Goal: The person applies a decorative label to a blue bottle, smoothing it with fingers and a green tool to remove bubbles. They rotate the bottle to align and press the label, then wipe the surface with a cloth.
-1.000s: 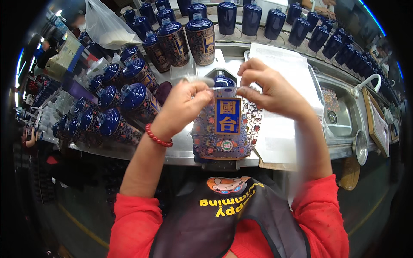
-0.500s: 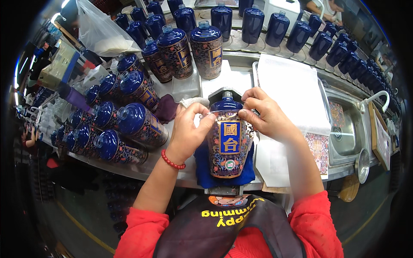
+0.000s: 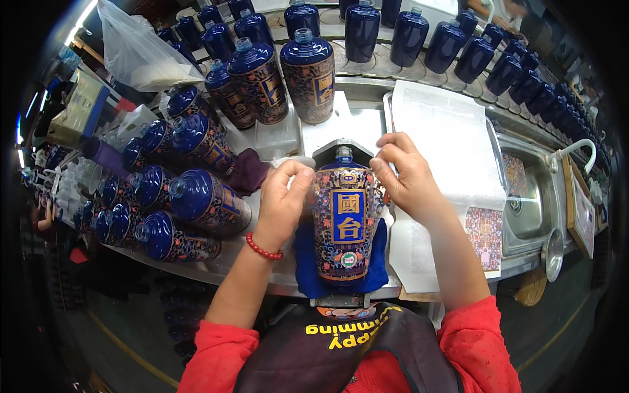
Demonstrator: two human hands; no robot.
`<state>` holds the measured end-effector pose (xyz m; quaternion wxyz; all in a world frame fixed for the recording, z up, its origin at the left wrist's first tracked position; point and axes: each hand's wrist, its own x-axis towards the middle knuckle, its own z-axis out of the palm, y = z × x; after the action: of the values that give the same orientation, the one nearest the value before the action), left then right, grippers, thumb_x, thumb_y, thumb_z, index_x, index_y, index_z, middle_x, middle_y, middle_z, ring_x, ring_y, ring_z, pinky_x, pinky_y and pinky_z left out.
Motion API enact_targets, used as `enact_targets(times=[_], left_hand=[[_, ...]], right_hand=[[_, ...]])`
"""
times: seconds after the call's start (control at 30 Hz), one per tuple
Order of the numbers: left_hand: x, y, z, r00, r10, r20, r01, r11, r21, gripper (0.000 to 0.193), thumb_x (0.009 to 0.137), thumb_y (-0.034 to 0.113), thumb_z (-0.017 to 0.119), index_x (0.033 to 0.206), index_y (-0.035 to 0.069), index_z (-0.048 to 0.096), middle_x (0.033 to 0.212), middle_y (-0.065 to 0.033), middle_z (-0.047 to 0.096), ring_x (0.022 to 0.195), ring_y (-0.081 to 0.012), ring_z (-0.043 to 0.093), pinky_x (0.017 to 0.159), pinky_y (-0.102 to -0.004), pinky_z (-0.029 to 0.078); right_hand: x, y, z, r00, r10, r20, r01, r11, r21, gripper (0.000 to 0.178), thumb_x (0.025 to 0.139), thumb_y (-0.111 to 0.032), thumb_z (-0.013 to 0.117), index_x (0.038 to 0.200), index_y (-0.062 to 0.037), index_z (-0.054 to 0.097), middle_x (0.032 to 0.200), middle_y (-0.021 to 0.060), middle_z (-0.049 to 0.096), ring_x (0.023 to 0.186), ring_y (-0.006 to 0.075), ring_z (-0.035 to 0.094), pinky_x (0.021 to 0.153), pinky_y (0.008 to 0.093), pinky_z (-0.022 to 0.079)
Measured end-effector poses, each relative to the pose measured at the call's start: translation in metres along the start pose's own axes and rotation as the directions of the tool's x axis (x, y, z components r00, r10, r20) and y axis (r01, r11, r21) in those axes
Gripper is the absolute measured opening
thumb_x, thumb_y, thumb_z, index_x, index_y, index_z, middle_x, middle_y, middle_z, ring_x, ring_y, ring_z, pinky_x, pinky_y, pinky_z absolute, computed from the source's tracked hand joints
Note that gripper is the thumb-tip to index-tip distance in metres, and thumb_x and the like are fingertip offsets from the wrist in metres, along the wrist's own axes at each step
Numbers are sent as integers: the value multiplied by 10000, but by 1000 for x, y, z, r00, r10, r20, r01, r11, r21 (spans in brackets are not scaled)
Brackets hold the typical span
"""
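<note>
A dark blue bottle (image 3: 343, 153) lies tilted on a blue cloth (image 3: 306, 270), its clear neck pointing away from me. A patterned decal sheet (image 3: 348, 252) with a blue panel and gold characters covers its front, and its side edges stand out past the bottle. My left hand (image 3: 283, 196), with a red bead bracelet (image 3: 263, 247) at the wrist, is closed in a pinch at the sheet's upper left edge. Opposite it, my right hand (image 3: 407, 175) pinches the upper right edge between thumb and bent fingers. The fingertips partly hide both edges.
Several decorated bottles (image 3: 202, 203) crowd the left, with more behind (image 3: 308, 75). Plain blue bottles (image 3: 361, 33) line a curved conveyor. White paper (image 3: 445, 141) and patterned sheets (image 3: 485, 239) lie right, before a metal sink (image 3: 529, 209). A purple cloth (image 3: 249, 171) is left of my hand.
The decal sheet has come down flatter against the bottle, its upper part now over the shoulder. My hands have spread slightly apart. The view has shifted a little.
</note>
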<state>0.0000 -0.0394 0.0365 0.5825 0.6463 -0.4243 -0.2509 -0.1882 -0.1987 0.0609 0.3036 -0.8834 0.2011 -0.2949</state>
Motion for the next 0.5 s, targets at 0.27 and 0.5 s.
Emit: enact_targets(times=[0.27,0.5], left_hand=[[-38,1,1,886,418,201,-462,760,456,783,992,629,515,1515,47,496,1487,-233,497,1404,-409,360,1205,-496,187],[-46,-19,1,877,407,255,-477,797,370,863,979,670,493,1562,40,411,1569,-265,391,1469,-433,292,1219,-510,148]], right_hand=[[-62,-23,15,982,-180,-51,178,983,-36,646,867,-203,776,1464,-88,555,1485,249,418,1297,411,487,1095,475,433],[-80,-15,27,995,-64,72,57,994,89,758,913,-304,742,1560,-84,415,1554,255,331,1310,419,469,1106,481,422]])
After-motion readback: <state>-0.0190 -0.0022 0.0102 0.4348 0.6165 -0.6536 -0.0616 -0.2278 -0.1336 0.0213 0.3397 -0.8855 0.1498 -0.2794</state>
